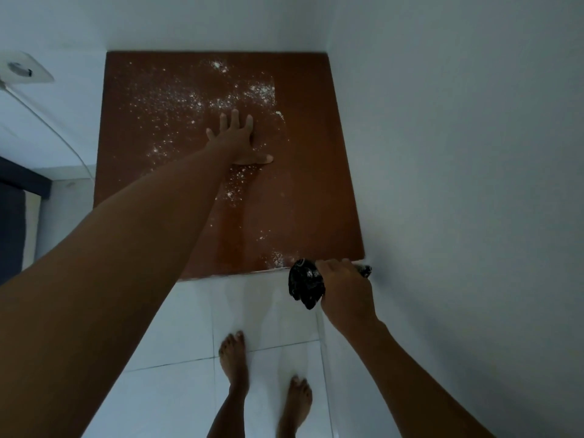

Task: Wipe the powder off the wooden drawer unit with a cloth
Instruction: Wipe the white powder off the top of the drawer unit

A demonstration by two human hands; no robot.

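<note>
The brown top of the wooden drawer unit (316,184) fills the middle of the view, seen from above. White powder (177,102) is scattered over its far and left parts, with a small heap (278,259) at the near edge. The right strip of the top looks free of powder. My left hand (237,137) lies flat on the top with fingers spread, in the powder. My right hand (343,289) is at the near right corner, closed around a bunched dark cloth (305,284) that hangs just past the edge.
White walls (458,153) meet the unit at its far and right sides. White floor tiles (177,327) lie in front, with my bare feet (234,358) on them. A white wall socket (22,69) with a cable is at the left, a dark object below it.
</note>
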